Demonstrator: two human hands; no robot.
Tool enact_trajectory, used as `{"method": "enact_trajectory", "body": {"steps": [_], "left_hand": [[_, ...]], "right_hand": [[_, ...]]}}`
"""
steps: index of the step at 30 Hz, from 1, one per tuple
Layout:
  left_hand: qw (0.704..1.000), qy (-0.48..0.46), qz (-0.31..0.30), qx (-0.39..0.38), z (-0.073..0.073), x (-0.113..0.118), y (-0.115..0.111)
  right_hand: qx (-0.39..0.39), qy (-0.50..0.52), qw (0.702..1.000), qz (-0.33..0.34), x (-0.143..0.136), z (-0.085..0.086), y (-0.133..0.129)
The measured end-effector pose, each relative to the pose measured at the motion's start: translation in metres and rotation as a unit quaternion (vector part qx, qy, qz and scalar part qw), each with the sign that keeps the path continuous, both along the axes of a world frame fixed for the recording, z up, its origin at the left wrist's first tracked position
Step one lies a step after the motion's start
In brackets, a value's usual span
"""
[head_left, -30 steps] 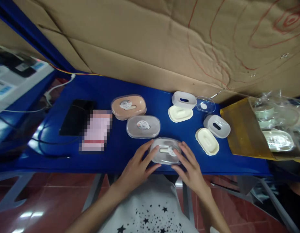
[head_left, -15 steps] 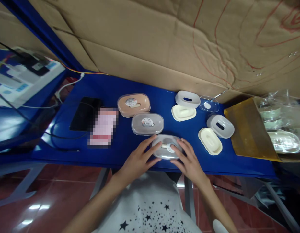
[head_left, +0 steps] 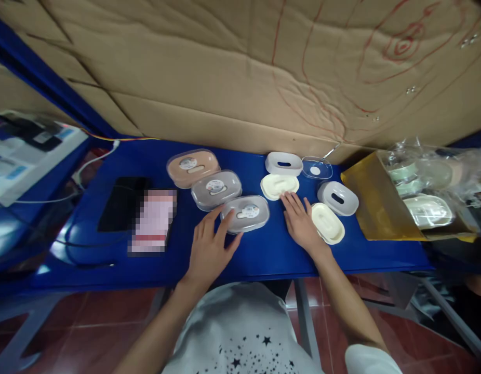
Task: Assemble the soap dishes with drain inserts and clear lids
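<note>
My left hand [head_left: 211, 244] has its fingers spread, with fingertips touching the left side of a grey oval box with a clear lid [head_left: 246, 214]. Behind that box are another grey lidded box [head_left: 217, 189] and a peach lidded box [head_left: 192, 167]. My right hand [head_left: 302, 221], fingers apart and holding nothing, reaches toward a cream oval tray [head_left: 279, 186]. Beside its wrist lies a second cream tray [head_left: 328, 223]. Two white slotted covers [head_left: 284, 163] [head_left: 338, 198] stand near the trays, and a clear lid [head_left: 317, 168] lies at the back.
A cardboard box [head_left: 375, 197] with plastic-wrapped containers stands at the right. On the left are a phone with a blurred screen [head_left: 154, 221], a black item [head_left: 121, 202], cables and a power strip [head_left: 14, 166]. A cardboard wall [head_left: 186, 78] rises behind the blue table [head_left: 256, 259].
My right hand has left the front grey box and moved right toward the cream trays. That box is now farther back, against the middle one, with my left hand at its side. The view has shifted.
</note>
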State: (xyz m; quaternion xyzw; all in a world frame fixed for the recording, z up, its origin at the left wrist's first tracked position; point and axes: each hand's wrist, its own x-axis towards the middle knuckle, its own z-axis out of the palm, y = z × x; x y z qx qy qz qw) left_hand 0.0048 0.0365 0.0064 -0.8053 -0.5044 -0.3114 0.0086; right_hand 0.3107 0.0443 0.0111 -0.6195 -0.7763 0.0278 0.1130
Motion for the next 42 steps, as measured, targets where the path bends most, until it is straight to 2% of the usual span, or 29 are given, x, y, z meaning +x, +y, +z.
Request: {"method": "enact_trajectory", "body": {"steps": [3,5,6,8,10,12,14,15,17,19,26,30,34,37,38,40,42], "left_hand": [[0.999,0.001,0.046,0.001,0.003,0.003,0.0],[0.999,-0.004,0.046,0.018,0.006,0.009,-0.007],[0.999,-0.006,0.02,0.024,0.007,0.014,-0.011],[0.996,0.005,-0.088,0.016,0.009,0.025,-0.021],[0.977,0.039,-0.207,-0.016,0.009,0.035,-0.029],[0.958,0.065,-0.275,-0.045,0.006,0.04,-0.035],[0.956,0.068,-0.28,-0.057,0.003,0.04,-0.038],[0.959,0.065,-0.268,-0.06,0.002,0.038,-0.039],[0.97,0.06,-0.225,-0.065,0.002,0.031,-0.042],[0.977,0.059,-0.193,-0.069,0.003,0.022,-0.048],[0.976,0.056,-0.202,-0.065,0.007,0.0,-0.063],[0.979,0.028,-0.187,-0.074,0.003,0.008,-0.057],[0.983,0.001,-0.162,-0.085,-0.003,0.023,-0.051],[0.983,-0.032,-0.15,-0.105,-0.008,0.025,-0.053],[0.98,-0.049,-0.15,-0.118,-0.009,0.024,-0.054],[0.974,-0.082,-0.15,-0.146,-0.011,0.019,-0.055],[0.969,-0.1,-0.154,-0.165,-0.011,0.014,-0.056]], "right_hand": [[0.008,0.028,0.999,0.021,-0.01,0.011,-0.033],[-0.02,0.076,0.993,0.084,-0.014,0.02,-0.061],[-0.033,0.103,0.987,0.117,-0.014,0.024,-0.073],[-0.026,0.145,0.979,0.139,-0.004,0.031,-0.087],[0.032,0.143,0.986,0.08,0.021,0.034,-0.086],[0.092,0.084,0.992,-0.03,0.058,0.031,-0.073],[0.106,-0.002,0.987,-0.123,0.097,0.025,-0.057],[0.092,-0.031,0.985,-0.144,0.114,0.021,-0.05],[0.071,-0.053,0.983,-0.161,0.137,0.015,-0.041],[0.08,-0.037,0.982,-0.167,0.144,0.012,-0.039],[0.116,0.088,0.974,-0.173,0.125,0.006,-0.05],[0.112,0.054,0.977,-0.172,0.131,0.003,-0.043],[0.147,0.012,0.968,-0.205,0.122,0.013,-0.041],[0.181,0.005,0.967,-0.179,0.082,0.023,-0.063],[0.18,0.008,0.972,-0.148,0.063,0.025,-0.074],[0.153,0.028,0.987,-0.036,0.022,0.025,-0.098],[0.12,0.054,0.991,0.036,-0.013,0.022,-0.117]]}}
